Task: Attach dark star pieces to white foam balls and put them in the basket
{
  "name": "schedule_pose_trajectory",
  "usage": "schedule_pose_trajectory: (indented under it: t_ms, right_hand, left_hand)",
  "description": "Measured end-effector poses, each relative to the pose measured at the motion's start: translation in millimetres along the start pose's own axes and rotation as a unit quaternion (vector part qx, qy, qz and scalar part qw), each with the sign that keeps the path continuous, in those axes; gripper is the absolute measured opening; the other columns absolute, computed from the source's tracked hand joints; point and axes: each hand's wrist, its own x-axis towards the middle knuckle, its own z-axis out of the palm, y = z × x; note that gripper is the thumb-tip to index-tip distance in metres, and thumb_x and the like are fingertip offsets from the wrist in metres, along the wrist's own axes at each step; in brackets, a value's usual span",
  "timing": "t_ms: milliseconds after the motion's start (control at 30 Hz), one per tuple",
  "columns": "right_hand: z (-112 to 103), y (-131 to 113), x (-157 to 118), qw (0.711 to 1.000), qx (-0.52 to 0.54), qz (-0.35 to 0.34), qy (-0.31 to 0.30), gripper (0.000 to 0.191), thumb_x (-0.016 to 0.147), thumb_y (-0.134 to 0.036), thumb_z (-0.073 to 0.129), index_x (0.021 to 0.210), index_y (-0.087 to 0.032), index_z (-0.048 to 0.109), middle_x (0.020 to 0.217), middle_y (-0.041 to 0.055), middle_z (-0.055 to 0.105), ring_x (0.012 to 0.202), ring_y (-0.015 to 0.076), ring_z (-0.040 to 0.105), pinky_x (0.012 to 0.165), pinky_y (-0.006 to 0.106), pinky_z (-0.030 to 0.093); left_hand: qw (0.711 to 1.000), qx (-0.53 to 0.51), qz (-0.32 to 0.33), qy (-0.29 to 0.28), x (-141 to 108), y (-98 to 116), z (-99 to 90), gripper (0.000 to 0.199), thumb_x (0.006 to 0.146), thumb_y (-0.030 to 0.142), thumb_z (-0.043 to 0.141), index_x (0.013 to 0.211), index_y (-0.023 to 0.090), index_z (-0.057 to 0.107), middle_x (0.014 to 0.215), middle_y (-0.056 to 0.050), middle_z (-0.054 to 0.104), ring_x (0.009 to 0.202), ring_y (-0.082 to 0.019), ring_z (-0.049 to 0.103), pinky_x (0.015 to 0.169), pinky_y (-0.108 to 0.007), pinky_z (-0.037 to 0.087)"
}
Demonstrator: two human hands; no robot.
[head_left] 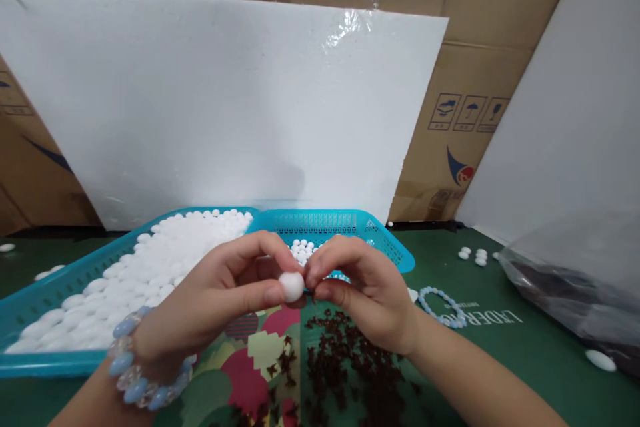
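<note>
Between the thumb and fingers of my left hand [245, 273] is a smooth white foam ball [292, 286], rounded or egg-like. My right hand [355, 287] is closed in a pinch, its fingertips at the ball's right side. A bit of something dark shows by those fingertips, too small and covered to make out. Below the hands lies a loose heap of small dark brown star-shaped pieces [345, 360], spread over a green and patterned surface [250, 380]. A bracelet of blue and clear beads [133, 380] circles my left wrist.
At left stands a blue basket [55, 363] heaped with white egg-shaped pieces [125, 280]. Behind my hands, another blue basket [325, 220] holds more white pieces. A beaded bracelet [443, 307], loose white pieces [480, 257] and a clear plastic bag [565, 300] lie right. A white board [240, 100] stands behind.
</note>
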Motion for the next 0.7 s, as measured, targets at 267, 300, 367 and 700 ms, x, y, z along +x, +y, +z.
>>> schedule_pose_trajectory:
  t_ms: [267,300,367,700]
  right_hand:
    - [1,7,-1,0.997,0.076,0.015,0.017,0.007,0.070,-0.013,0.044,0.070,-0.019,0.043,0.060,-0.0031,0.045,0.055,0.0045,0.048,0.050,0.014,0.043]
    - [2,9,-1,0.997,0.079,0.013,0.020,0.006,0.070,-0.013,0.044,0.069,-0.019,0.043,0.059,-0.0032,0.045,0.054,0.0044,0.048,0.049,0.014,0.043]
    - [3,11,-1,0.997,0.075,0.012,0.026,0.006,0.070,-0.014,0.044,0.068,-0.019,0.043,0.059,-0.0033,0.045,0.054,0.0044,0.048,0.048,0.014,0.043]
    - [5,21,-6,0.998,0.005,0.001,0.068,0.007,0.070,-0.013,0.044,0.066,-0.019,0.043,0.060,-0.0026,0.046,0.056,0.0055,0.047,0.049,0.015,0.042]
  left_hand:
    - [0.995,-0.095,0.007,-0.014,6,-6,1.5,0.006,0.059,0.011,0.054,0.058,0.017,0.054,0.054,0.005,0.057,0.053,-0.004,0.052,0.048,-0.011,0.040]
    - [0.995,-0.101,0.007,-0.012,7,-8,1.3,0.006,0.059,0.011,0.054,0.058,0.017,0.053,0.054,0.005,0.057,0.052,-0.004,0.052,0.048,-0.011,0.040]
    - [0.995,-0.102,0.005,-0.005,8,-10,0.5,0.007,0.059,0.009,0.053,0.057,0.016,0.053,0.054,0.005,0.057,0.052,-0.005,0.053,0.048,-0.012,0.040]
    - [0.997,-0.068,0.021,0.011,11,-16,-2.0,0.012,0.060,0.007,0.052,0.053,0.017,0.050,0.053,0.006,0.054,0.051,-0.006,0.052,0.047,-0.013,0.040]
